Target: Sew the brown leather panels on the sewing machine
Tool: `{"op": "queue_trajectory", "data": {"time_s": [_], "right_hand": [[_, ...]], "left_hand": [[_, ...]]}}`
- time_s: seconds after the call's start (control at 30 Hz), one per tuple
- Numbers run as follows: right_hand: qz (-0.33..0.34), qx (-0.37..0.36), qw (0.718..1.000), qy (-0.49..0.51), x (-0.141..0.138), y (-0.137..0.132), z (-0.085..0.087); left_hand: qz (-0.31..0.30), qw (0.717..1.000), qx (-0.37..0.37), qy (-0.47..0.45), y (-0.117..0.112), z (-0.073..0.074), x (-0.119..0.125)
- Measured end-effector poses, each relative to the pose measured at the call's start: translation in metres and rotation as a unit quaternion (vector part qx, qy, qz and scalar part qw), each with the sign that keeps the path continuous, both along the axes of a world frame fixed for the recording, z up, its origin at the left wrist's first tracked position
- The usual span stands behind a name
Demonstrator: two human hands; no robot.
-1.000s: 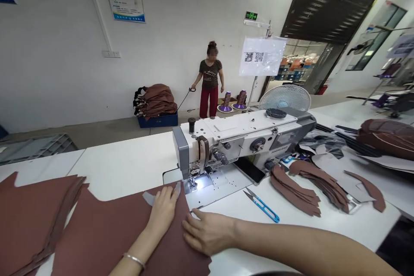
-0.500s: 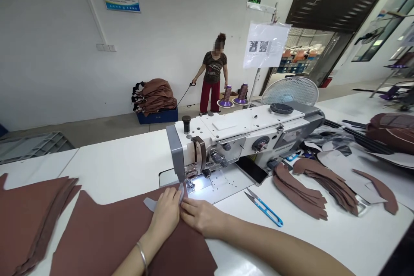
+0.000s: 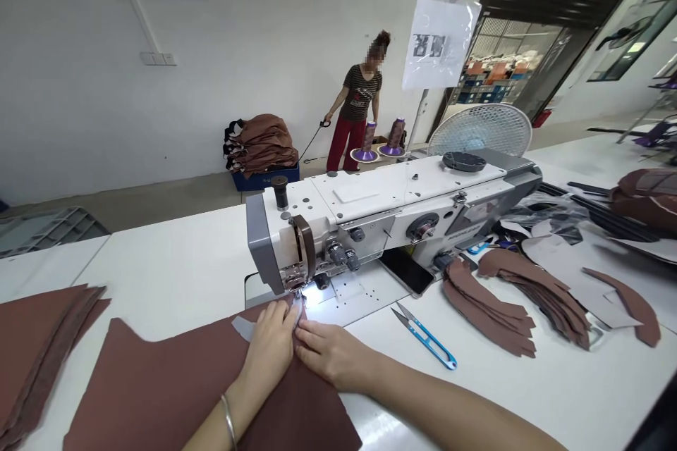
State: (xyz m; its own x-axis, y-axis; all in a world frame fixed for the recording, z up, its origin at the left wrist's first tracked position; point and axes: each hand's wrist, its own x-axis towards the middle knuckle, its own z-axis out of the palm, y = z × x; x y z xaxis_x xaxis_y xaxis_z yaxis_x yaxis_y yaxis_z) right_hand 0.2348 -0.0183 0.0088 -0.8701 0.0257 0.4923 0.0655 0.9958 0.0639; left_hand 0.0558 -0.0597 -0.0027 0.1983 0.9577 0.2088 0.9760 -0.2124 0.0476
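My left hand (image 3: 271,340) lies bent over a brown panel (image 3: 159,380), thumb and fingers pressing a light grey strip (image 3: 297,311) against it close to the needle. Another part of the grey strip sticks out left of the knuckles. My right hand (image 3: 328,355) closes on the panel's right edge, its fingertips beside the left thumb and partly hidden. Just ahead of both hands, the far edge of the panel reaches the lit presser foot (image 3: 297,294) of a white sewing machine (image 3: 364,201).
Blue-handled thread snips (image 3: 426,338) lie right of my hands. Beyond them are a phone (image 3: 407,270) and stacked curved brown pieces (image 3: 489,310). A pile of brown panels (image 3: 42,359) sits at the left. Behind the table, a person (image 3: 360,99) holds a thin hooked rod near a loaded blue bin (image 3: 259,180).
The view has tilted down slightly, and the machine appears farther left. Both hands keep their hold close to the presser foot. The person behind leans a little more.
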Motion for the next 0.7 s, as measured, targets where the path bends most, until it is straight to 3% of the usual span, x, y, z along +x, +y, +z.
{"op": "queue_trajectory", "data": {"time_s": [0.3,0.7], "right_hand": [[-0.002,0.009,1.0,0.008,0.0003,0.0009,0.0032],[-0.007,-0.004,1.0,0.009,-0.0015,0.0012,0.0054]], "left_hand": [[-0.02,0.999,0.035,0.023,0.0031,-0.0048,0.002],[-0.024,0.998,0.041,0.028,0.0024,0.0001,0.0032]]}}
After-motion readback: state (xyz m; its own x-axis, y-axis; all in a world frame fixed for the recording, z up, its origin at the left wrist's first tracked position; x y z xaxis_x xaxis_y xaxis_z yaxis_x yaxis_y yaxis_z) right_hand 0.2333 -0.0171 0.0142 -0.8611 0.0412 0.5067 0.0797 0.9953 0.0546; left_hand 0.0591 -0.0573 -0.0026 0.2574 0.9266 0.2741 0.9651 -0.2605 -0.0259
